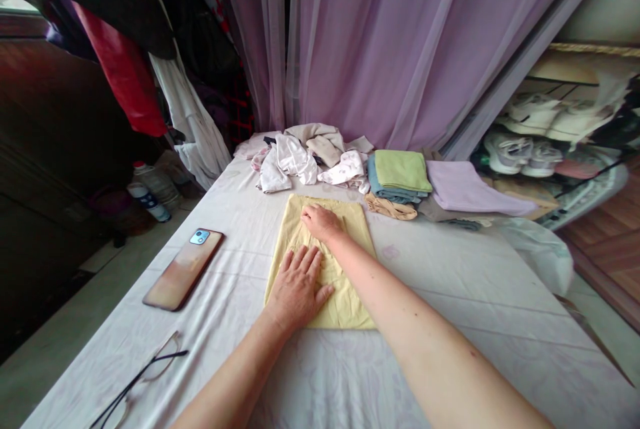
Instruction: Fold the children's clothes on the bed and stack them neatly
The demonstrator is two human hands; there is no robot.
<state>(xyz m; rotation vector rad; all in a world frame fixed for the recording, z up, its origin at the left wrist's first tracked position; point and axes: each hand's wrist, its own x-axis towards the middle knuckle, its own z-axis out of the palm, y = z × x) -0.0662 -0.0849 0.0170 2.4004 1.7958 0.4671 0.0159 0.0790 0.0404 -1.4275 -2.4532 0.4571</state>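
A yellow cloth [350,302], folded into a rough rectangle, lies on the bed-like surface in front of me. My left hand [300,282] rests flat on its near left part, fingers stretched out and thumb apart. Farther up, my right hand [321,221] is closed on the cloth near its far edge, with the fingers curled down; the fingertips are partly hidden. Creases run through the fabric around both hands.
Beyond the cloth lie a heap of crumpled clothes [295,159], a folded green cloth [403,170] on a stack, and a lilac cloth [465,186]. A phone [184,270] and glasses [145,372] lie at left. Shoes [520,149] stand on a rack at right.
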